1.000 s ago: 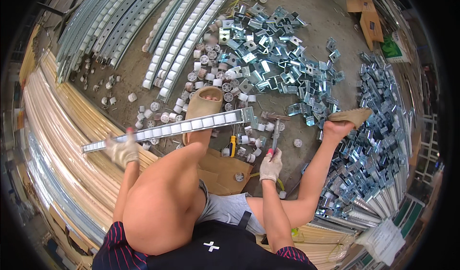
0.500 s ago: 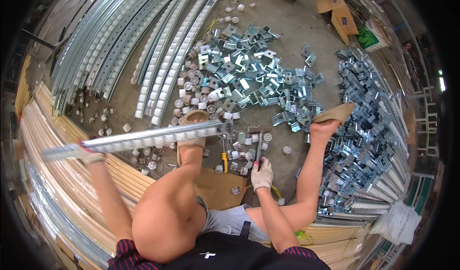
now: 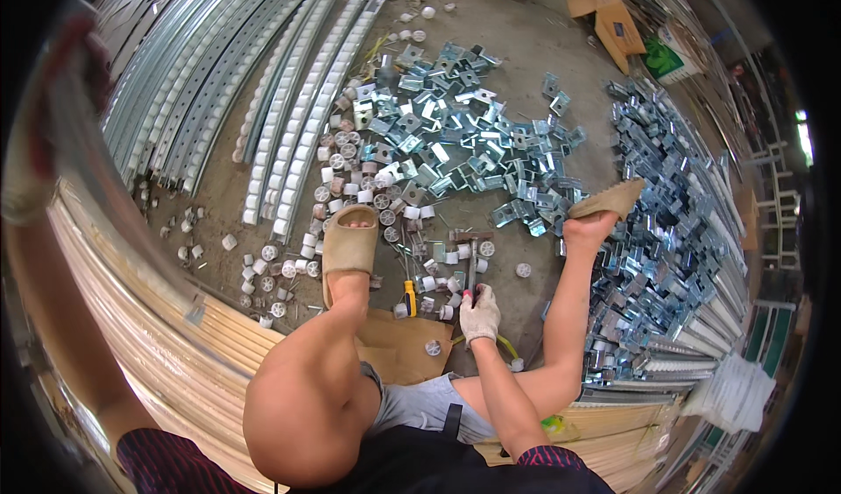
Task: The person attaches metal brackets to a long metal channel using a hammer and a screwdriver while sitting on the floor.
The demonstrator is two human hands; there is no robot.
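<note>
My right hand (image 3: 480,315), in a pale work glove, is closed on a hammer (image 3: 474,266) whose head rests on the floor among loose white rollers (image 3: 429,282). My left hand (image 3: 35,135), also gloved, is raised at the far left rim and smeared by motion, so its fingers cannot be read. Beside it runs a blurred grey streak (image 3: 92,148), perhaps a metal rail; its outline is unclear. A yellow-and-black screwdriver (image 3: 409,299) lies left of the hammer, near a flat piece of cardboard (image 3: 394,345). My sandalled feet stand on either side of these things.
Roller rails (image 3: 302,126) lie in rows at the back left. Bent metal brackets (image 3: 464,135) are heaped ahead, with another large heap (image 3: 653,231) at right. Long wrapped strips (image 3: 193,319) lie at lower left. A cardboard box (image 3: 604,21) stands at the back right.
My left hand has swung up and left, taking the roller rail away from over my left foot, which now shows fully. My right hand stays on the hammer.
</note>
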